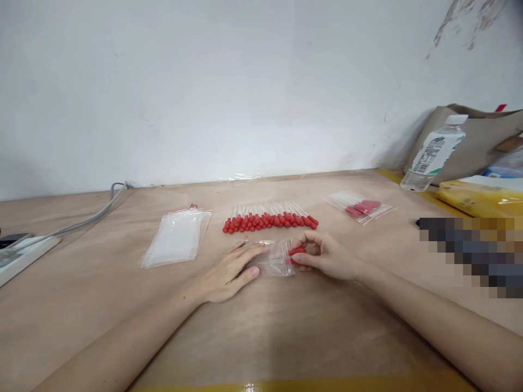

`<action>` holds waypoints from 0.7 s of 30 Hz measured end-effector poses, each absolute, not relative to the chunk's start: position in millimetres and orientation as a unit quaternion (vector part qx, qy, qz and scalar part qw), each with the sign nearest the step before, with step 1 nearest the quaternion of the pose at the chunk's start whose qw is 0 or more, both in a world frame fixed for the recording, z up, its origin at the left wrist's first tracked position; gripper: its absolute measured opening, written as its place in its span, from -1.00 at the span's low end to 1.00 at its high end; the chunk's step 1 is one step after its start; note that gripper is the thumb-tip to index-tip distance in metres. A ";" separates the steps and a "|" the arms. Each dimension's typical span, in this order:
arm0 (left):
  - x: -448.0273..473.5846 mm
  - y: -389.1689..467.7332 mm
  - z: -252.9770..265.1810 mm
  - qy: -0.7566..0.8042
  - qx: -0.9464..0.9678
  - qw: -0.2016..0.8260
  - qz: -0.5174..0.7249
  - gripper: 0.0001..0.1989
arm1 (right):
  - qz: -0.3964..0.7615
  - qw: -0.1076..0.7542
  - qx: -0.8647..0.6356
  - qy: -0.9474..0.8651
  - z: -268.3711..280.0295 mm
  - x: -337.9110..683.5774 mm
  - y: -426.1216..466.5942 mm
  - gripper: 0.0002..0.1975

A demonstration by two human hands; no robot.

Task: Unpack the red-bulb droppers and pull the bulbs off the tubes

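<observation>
A small clear zip bag lies flat on the wooden table. My left hand rests on its left end, fingers spread over it. My right hand pinches red-bulbed droppers at the bag's right opening. Just behind lies a row of several glass droppers with red bulbs.
A stack of empty zip bags lies at the left. A filled bag of droppers sits at the right rear. A water bottle, a brown bag and yellow packaging stand at the far right. A power strip with cable is at the left edge.
</observation>
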State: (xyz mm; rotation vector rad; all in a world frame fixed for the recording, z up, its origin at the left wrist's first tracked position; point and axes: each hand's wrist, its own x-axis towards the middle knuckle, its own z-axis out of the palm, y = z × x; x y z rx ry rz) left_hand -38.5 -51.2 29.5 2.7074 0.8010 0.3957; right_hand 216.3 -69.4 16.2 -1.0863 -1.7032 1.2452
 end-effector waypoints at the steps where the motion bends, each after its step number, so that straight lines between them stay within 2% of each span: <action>1: -38.4 -50.8 28.6 0.283 0.937 0.144 0.143 -0.61 | 0.515 0.375 -0.419 -0.647 18.7 223.0 -67.1 -0.75; 3: -38.8 -50.1 26.2 0.288 0.937 0.137 0.144 -0.64 | 0.536 0.364 -0.431 -0.628 23.3 237.4 -62.0 -0.73; 12: -43.8 -57.1 32.7 0.318 0.937 0.110 0.092 -0.53 | 0.548 0.339 -0.487 -0.589 28.3 300.9 -39.2 -0.61; 16: -40.3 -58.0 38.0 0.320 0.933 0.076 0.142 -0.65 | 0.516 0.431 -0.488 -0.557 23.3 327.9 -30.2 -0.69; 18: -38.3 -55.5 35.5 0.283 0.944 0.078 0.151 -0.63 | 0.486 0.495 -0.479 -0.538 21.3 334.0 -26.4 -0.72; 21: -36.9 -50.4 28.8 0.221 0.964 0.117 0.091 -0.54 | 0.420 0.585 -0.457 -0.522 22.2 327.5 -22.7 -0.74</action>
